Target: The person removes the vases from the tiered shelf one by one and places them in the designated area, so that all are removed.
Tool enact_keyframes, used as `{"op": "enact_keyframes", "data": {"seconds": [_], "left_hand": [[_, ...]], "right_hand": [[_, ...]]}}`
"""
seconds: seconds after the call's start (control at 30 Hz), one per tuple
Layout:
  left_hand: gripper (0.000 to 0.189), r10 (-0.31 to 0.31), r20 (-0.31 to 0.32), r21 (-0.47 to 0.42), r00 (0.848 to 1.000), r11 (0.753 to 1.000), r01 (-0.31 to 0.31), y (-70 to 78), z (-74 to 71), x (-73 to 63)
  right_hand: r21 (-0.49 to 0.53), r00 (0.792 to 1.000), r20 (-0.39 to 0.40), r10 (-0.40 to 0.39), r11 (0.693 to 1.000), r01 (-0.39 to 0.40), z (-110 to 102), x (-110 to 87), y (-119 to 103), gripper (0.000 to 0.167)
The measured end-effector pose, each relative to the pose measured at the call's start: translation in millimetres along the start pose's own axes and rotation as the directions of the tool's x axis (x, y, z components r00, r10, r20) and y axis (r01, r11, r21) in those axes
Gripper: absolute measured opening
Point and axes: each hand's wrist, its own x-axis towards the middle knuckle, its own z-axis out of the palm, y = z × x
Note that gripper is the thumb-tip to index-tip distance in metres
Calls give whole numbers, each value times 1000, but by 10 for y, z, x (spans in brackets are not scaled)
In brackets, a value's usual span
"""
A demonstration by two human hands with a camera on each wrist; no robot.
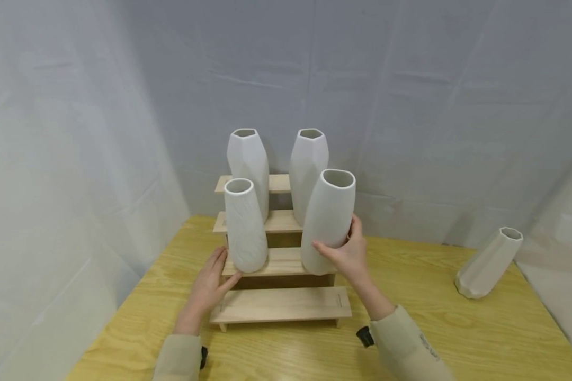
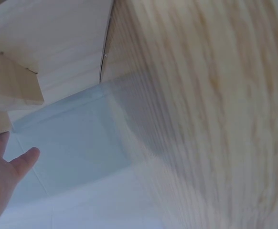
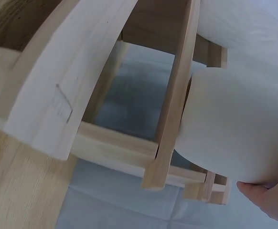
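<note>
Right hand (image 1: 348,254) curled fingers around the tilted white vase (image 1: 328,222) at frame centre; slipping, it could topple off the stepped wooden stand (image 1: 281,304). Left hand (image 1: 209,283) lay flat, fingers together.

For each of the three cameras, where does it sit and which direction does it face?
Head: on the head, facing forward and down at the stepped wooden stand, four vases, left hand, right hand.
Left wrist: low by the tabletop, showing thumb and palm.
Right wrist: under the stand, showing fingers on the held vase.
Head and right wrist views share this vase.
</note>
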Motion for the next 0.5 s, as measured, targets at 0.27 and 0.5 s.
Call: {"op": "enact_keyframes", "data": {"seconds": [0.27, 0.5], "left_hand": [[73, -8, 12, -12, 1000, 1000, 8, 6, -24, 10], [73, -8, 13, -15, 1000, 1000, 8, -12, -28, -2]], "right_hand": [[-4, 996, -65, -57, 998, 57, -174, 19, 60, 84], [7, 995, -86, -49, 999, 49, -318, 27, 76, 82]]}}
